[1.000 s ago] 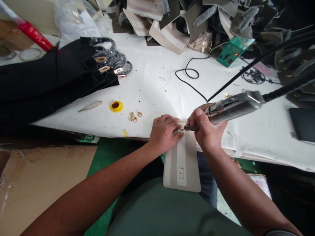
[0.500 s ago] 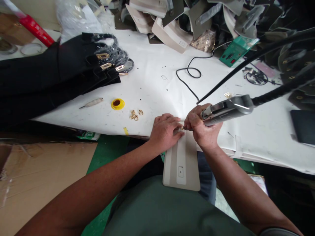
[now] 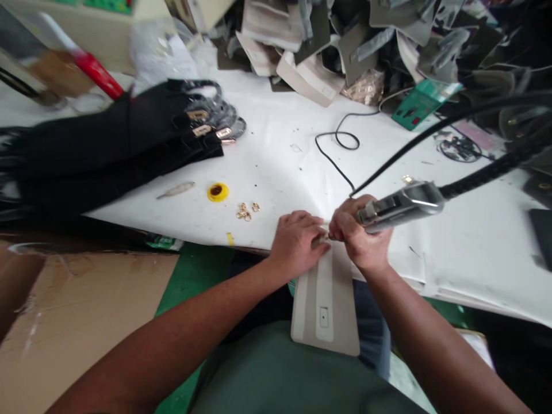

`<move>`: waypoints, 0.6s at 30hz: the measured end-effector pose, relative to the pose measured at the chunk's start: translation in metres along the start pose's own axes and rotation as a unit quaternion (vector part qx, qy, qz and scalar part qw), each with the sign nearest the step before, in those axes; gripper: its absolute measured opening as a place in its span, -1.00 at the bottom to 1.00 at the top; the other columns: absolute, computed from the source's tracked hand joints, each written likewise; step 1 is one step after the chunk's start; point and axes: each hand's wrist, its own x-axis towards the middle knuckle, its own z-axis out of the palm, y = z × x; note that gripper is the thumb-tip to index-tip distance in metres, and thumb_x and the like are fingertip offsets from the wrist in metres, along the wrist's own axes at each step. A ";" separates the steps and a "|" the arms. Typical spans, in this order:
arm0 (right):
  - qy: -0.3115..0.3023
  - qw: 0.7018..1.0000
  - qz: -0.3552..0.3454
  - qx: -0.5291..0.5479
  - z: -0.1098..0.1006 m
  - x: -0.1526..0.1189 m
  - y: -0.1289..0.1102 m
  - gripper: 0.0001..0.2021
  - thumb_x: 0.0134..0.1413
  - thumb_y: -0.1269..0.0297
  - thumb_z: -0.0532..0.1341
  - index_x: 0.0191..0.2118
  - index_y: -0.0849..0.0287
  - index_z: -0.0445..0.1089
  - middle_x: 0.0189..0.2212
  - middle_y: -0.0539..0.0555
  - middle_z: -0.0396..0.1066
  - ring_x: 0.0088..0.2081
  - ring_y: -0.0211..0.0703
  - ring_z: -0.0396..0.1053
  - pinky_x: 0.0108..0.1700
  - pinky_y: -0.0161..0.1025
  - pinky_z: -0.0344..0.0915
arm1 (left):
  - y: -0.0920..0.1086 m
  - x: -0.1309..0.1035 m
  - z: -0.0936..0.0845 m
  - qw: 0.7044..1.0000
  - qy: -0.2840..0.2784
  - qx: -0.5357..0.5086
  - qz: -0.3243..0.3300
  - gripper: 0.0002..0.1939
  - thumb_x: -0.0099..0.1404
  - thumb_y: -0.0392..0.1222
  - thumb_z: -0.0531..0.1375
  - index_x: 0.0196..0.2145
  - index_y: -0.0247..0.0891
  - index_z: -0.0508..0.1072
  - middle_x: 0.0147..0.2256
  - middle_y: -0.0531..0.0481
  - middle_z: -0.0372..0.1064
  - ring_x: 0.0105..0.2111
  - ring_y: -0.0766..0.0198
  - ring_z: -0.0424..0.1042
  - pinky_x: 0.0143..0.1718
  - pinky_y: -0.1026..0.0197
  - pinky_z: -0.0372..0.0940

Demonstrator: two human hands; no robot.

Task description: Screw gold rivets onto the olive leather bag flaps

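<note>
A beige bag flap point(image 3: 342, 322) lies from the table edge down toward my lap, with a paler strip along it and a small rectangular cut-out near its lower end. My left hand point(image 3: 297, 244) grips its upper end, thumb and forefinger pinched around a small fitting that is mostly hidden. In my right hand point(image 3: 366, 244) is a silver power screwdriver point(image 3: 405, 206), its tip meeting that spot between the left fingertips. A thick black hose or cable runs from its back end to the upper right.
Several gold metal fittings point(image 3: 248, 211), a yellow tape roll point(image 3: 218, 192) and an awl-like tool point(image 3: 176, 190) lie to the left. Behind them are black straps point(image 3: 107, 144). Flap pieces point(image 3: 310, 75) are heaped at the back beside a green box point(image 3: 425, 103) with a black cord.
The camera view has shifted, so the whole scene sits lower and slightly to the right. Both hands keep their holds at the same place on the bag flap.
</note>
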 end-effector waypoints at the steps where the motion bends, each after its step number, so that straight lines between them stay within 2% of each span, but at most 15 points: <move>1: -0.005 1.000 0.005 0.010 0.000 -0.001 -0.001 -0.68 0.12 0.19 0.36 -0.46 0.06 0.18 -0.58 -0.10 0.23 -0.57 -0.24 0.24 -0.54 -0.25 0.26 | 0.001 -0.001 -0.001 1.000 -0.001 0.000 0.000 -0.84 0.26 -0.09 0.36 -0.18 -0.05 0.58 0.07 0.10 0.54 0.16 0.04 0.33 0.15 -0.10 0.18; 3: -0.019 1.000 0.017 0.013 -0.002 -0.003 -0.002 -0.71 0.12 0.23 0.36 -0.46 0.08 0.22 -0.58 -0.08 0.25 -0.57 -0.23 0.26 -0.53 -0.25 0.26 | 0.002 -0.003 -0.003 1.000 -0.004 -0.006 0.003 -0.82 0.25 -0.06 0.37 -0.17 -0.04 0.58 0.07 0.12 0.54 0.15 0.05 0.34 0.15 -0.08 0.19; 6: -0.044 0.998 0.015 -0.040 -0.005 -0.004 -0.001 -0.75 0.11 0.20 0.38 -0.45 0.10 0.32 -0.55 -0.02 0.34 -0.53 -0.18 0.31 -0.48 -0.22 0.30 | 0.000 -0.006 -0.003 1.000 -0.007 -0.005 0.000 -0.80 0.24 -0.03 0.37 -0.17 -0.05 0.57 0.03 0.12 0.56 0.13 0.05 0.35 0.14 -0.07 0.19; 9: -0.060 0.992 0.004 -0.111 -0.003 -0.003 -0.005 -0.74 0.02 0.10 0.42 -0.45 0.13 0.41 -0.54 0.03 0.41 -0.50 -0.13 0.36 -0.45 -0.22 0.36 | -0.001 -0.007 -0.002 1.000 -0.001 -0.010 -0.015 -0.75 0.25 -0.02 0.33 -0.10 -0.02 0.55 -0.02 0.09 0.58 0.11 0.04 0.37 0.10 -0.07 0.21; 12: -0.062 0.989 0.030 -0.134 0.001 -0.003 -0.013 -0.68 -0.08 -0.01 0.44 -0.46 0.14 0.46 -0.58 0.05 0.43 -0.54 -0.09 0.40 -0.52 -0.24 0.39 | -0.002 -0.009 0.000 1.000 -0.001 -0.015 -0.026 -0.67 0.21 0.04 0.35 -0.07 0.01 0.53 -0.08 0.08 0.58 0.07 0.02 0.40 0.07 -0.07 0.24; 15: -0.048 0.987 0.059 -0.142 -0.002 -0.005 -0.019 -0.63 -0.15 -0.10 0.43 -0.45 0.12 0.51 -0.60 0.07 0.47 -0.56 -0.02 0.45 -0.56 -0.21 0.45 | -0.002 -0.012 0.004 0.999 -0.004 -0.019 -0.039 -0.63 0.15 0.12 0.38 -0.11 0.02 0.53 -0.08 0.09 0.59 0.06 0.00 0.40 0.06 -0.09 0.24; 18: 0.002 0.981 0.056 -0.186 -0.018 -0.003 -0.015 -0.61 -0.21 -0.16 0.44 -0.44 0.09 0.57 -0.56 0.11 0.53 -0.58 0.09 0.50 -0.60 -0.15 0.47 | -0.004 -0.013 0.009 0.998 -0.006 -0.036 -0.050 -0.67 0.14 0.21 0.35 -0.20 0.06 0.53 -0.05 0.16 0.59 0.07 0.01 0.40 0.09 -0.12 0.22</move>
